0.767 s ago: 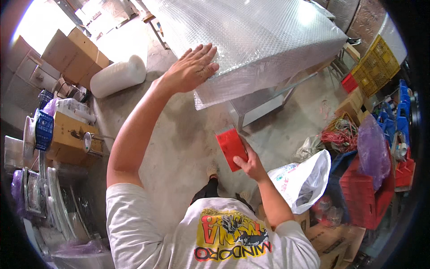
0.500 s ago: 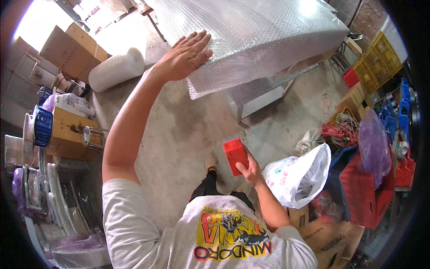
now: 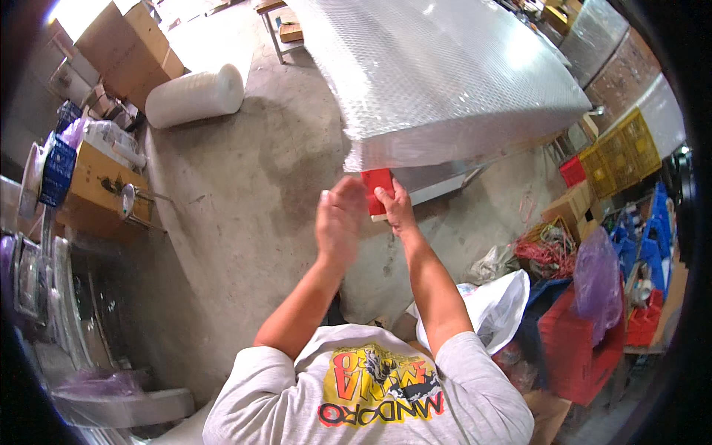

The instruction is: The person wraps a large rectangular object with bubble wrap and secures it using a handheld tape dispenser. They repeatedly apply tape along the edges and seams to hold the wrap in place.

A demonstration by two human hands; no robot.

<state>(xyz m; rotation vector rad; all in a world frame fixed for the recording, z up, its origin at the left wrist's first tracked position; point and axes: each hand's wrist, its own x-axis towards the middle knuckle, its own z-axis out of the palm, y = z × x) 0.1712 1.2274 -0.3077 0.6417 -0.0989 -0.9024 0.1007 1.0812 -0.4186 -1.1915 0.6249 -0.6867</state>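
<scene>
A wide, slab-like bundle wrapped in bubble wrap (image 3: 452, 74) lies on a metal-framed stand (image 3: 445, 185). At its near corner, my right hand (image 3: 399, 210) is closed around a red rectangular block (image 3: 380, 194) with a pale lower edge. The block's upper end reaches the hanging edge of the wrap; whether they touch, I cannot tell. Just left of the block is my left hand (image 3: 339, 226), slightly blurred, its fingers pointing up and partly apart. It holds nothing that I can see. What lies under the bubble wrap is hidden.
A roll of bubble wrap (image 3: 194, 96) lies on the floor at far left, beside a cardboard box (image 3: 122, 55). A white sack (image 3: 508, 308), red bin (image 3: 578, 345), purple plastic bag (image 3: 597, 278) and yellow crate (image 3: 619, 154) stand at right. Frames and boxes line the left.
My left hand has come off the top of the bubble wrap and down beside the block. My right hand has raised the red block to the bundle's near corner.
</scene>
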